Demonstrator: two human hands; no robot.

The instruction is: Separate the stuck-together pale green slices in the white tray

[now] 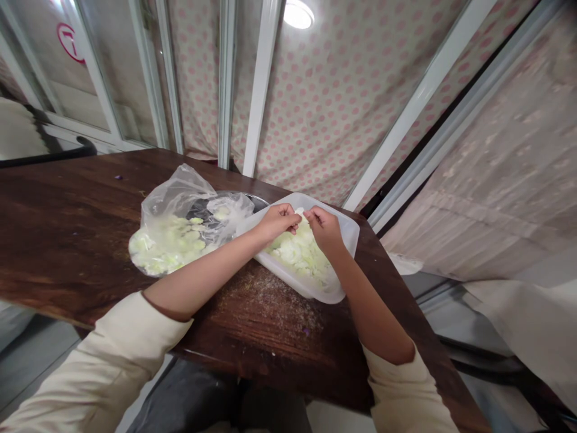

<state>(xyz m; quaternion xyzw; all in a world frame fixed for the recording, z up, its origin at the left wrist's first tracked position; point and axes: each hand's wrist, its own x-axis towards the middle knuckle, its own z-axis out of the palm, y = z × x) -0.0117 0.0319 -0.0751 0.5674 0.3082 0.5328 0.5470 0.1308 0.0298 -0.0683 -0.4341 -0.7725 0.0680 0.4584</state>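
Over the white plastic tub (353, 240), my left hand (280, 221) and my right hand (323, 227) almost meet. Between their fingertips is a small whitish piece (300, 212) that looks like a bit of leaf or petal. Both hands are closed, pinching it from either side. Loose pale green and white pieces (300, 255) of the same look fill the bottom of the tub; their exact kind is not clear. Left of the tub, a clear plastic bag (180, 186) holds more pale green pieces (174, 243), with my left forearm passing in front of its lower right side.
A metal tray or bowl (255, 201) shows partly behind the bag. White grains (270, 307) are scattered over the dark wooden table (81, 210) in front of the tub. Framed glass panels with a dotted curtain (324, 102) rise behind the table. A covered chair (527, 325) stands at right.
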